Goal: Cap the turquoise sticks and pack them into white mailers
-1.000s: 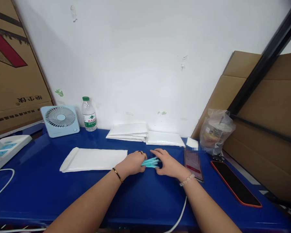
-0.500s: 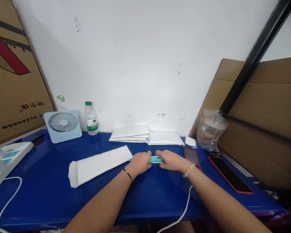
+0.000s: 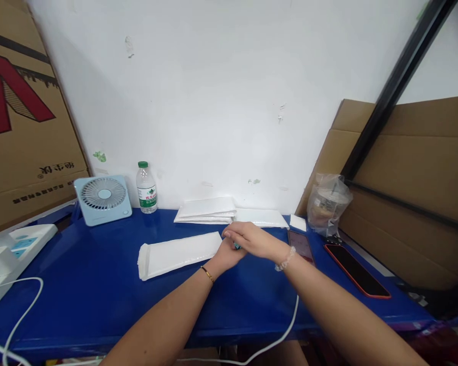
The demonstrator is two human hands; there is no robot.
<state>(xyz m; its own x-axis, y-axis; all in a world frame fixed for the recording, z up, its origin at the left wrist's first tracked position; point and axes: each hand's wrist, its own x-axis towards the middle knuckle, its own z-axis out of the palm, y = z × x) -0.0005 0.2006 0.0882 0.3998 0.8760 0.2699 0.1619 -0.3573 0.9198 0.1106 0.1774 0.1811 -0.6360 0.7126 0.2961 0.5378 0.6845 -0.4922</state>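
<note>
Just right of the table's middle, my two hands are clasped together. My right hand (image 3: 250, 238) lies over my left hand (image 3: 229, 254), its fingers closed across the left fingers. Between them shows a small bit of a thin teal bundle (image 3: 237, 246); most of it is hidden in the hands. Both hands appear closed round it. Lying flat, a long white padded mailer (image 3: 183, 253) reaches up to my left hand with its right end, while its flap end points left.
Along the wall lie more white mailers (image 3: 204, 209) and a small white card (image 3: 298, 222). A bottle (image 3: 147, 190) and a blue fan (image 3: 105, 201) stand at the back left, a power strip (image 3: 26, 249) nearer. Two phones (image 3: 356, 269) and a bagged cup (image 3: 327, 206) are at right.
My right hand has moved left, from the bundle's right end to over my left hand, covering most of the teal. The padded mailer has shifted right and turned slightly.
</note>
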